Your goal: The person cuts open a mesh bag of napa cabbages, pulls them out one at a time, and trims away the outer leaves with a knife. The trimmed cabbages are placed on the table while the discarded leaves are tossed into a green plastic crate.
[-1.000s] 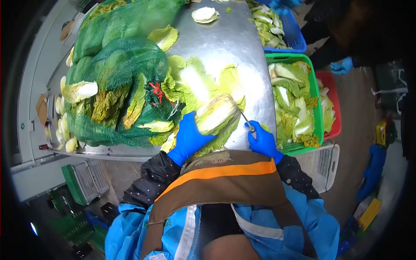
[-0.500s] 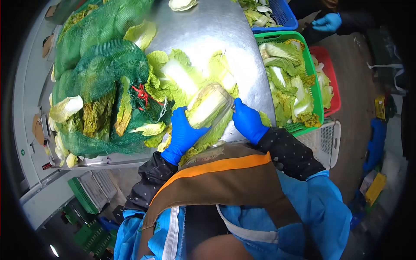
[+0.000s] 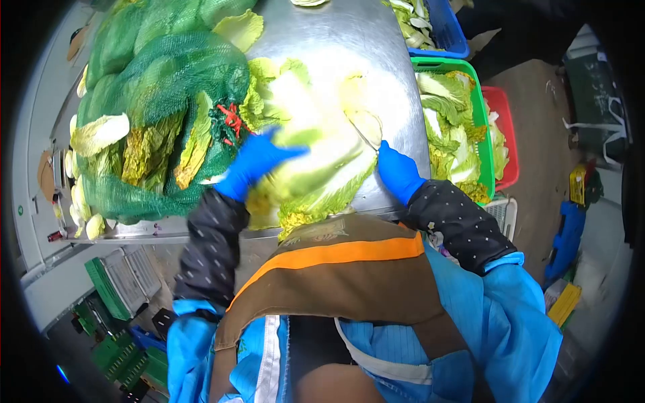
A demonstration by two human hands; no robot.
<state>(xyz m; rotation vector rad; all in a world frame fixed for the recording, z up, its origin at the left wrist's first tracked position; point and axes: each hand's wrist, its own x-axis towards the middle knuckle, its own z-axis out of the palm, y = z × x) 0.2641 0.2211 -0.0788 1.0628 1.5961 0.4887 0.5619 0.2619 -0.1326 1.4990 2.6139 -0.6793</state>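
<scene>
On the metal table, a cabbage, blurred by motion, lies among loose leaves. My left hand, in a blue glove, is at its left side with thumb and fingers apart. My right hand, also gloved, is closed on the end of a thin knife whose tip points up and left over the leaves. A pale green leaf with a white rib lies between the hands. Left of my left hand is a green mesh bag of cabbages with red ties.
Right of the table stand a green crate of leaves, a blue crate and a red crate. A white crate is below them. A person in dark clothing is at the upper right.
My left hand has moved left and up, its fingers now spread. The cabbage has shifted left and blurred. The knife now shows at my right hand. The other person's blue glove has left view.
</scene>
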